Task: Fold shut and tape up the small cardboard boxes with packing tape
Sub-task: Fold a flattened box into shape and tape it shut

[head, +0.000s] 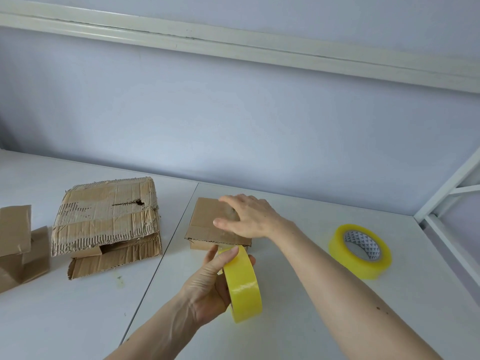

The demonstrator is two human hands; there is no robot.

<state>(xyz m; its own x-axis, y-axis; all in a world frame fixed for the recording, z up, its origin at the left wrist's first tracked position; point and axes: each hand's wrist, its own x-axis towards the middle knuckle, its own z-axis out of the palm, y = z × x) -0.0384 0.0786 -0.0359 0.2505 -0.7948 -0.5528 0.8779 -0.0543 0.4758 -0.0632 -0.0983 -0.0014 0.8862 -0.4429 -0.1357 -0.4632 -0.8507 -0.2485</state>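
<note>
Two hands tape a small box (207,224) shut on a white table (298,320).
The right hand (249,216) lies flat on the closed top flaps, fingers straight, a hold that appears meant to keep the flaps down and the box from sliding while tape is drawn toward the person. The left hand (210,281) grips a yellow roll (242,284) just beside the box's near edge, thumb over the rim, with a clear strip running up from the roll onto the box top; the strip's far end is hidden under the right hand. The box is closed, so its contents cannot be seen. A spare roll (361,252) rests near the right forearm. To the left, well apart, a torn box (106,219) lies with its near flaps open and its dark interior shows nothing identifiable; a third box (18,242) sits at the frame edge, flaps raised.
</note>
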